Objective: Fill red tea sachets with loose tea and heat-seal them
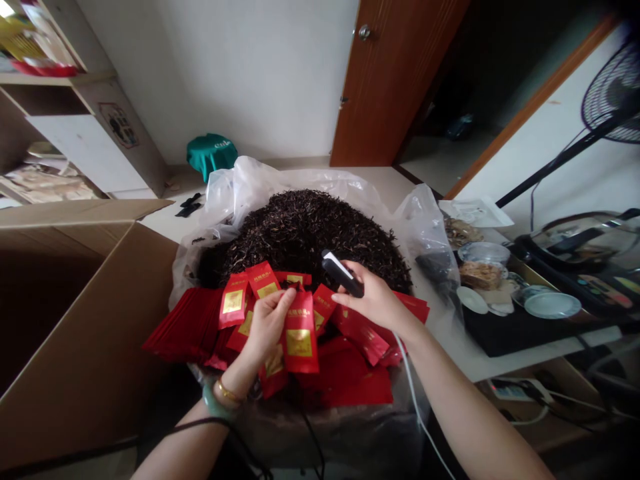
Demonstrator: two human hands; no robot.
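Note:
My left hand [270, 317] pinches the top edge of a red foil tea packet [301, 337] with a gold label, which hangs upright toward me. In my right hand [373, 297] is a small black-and-white handheld bag sealer [345, 275], held just up and right of that packet, not touching it. A white cord [413, 393] runs down below this hand. Other red packets lie around both hands, with a stack of flat ones [187, 327] at the left. Behind them rises a heap of dark loose tea leaves [320, 230] in a clear plastic bag liner [425, 213].
An open cardboard box [90, 347] stands close on the left. To the right, a table holds a black tray [500, 340], plastic tubs [483, 253] and a glass-lidded pan [585, 233]. A teal-covered stool [213, 155] is by the wall, near a wooden door [390, 87].

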